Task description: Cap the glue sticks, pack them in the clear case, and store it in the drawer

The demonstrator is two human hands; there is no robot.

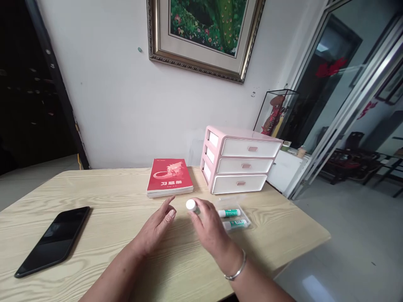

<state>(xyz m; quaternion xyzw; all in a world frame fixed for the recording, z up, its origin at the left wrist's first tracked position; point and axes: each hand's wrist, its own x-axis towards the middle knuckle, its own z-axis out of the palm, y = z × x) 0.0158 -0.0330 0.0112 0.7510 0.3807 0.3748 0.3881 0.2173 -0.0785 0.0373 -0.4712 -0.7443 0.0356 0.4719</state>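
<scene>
My right hand is closed around a glue stick, its white cap pointing up toward me and most of its body hidden by my fingers. Just left of it, my left hand hovers low over the table with the index finger stretched out, holding nothing. Beside my right hand lies a clear plastic bag. Two more glue sticks with green labels, an upper one and a lower one, lie in or on it, partly covered by my hand.
Behind my hands lies a stack of books with a red cover. A pink and white drawer unit stands at the back right. A black phone lies at the left on the wooden table, whose right edge drops to the floor.
</scene>
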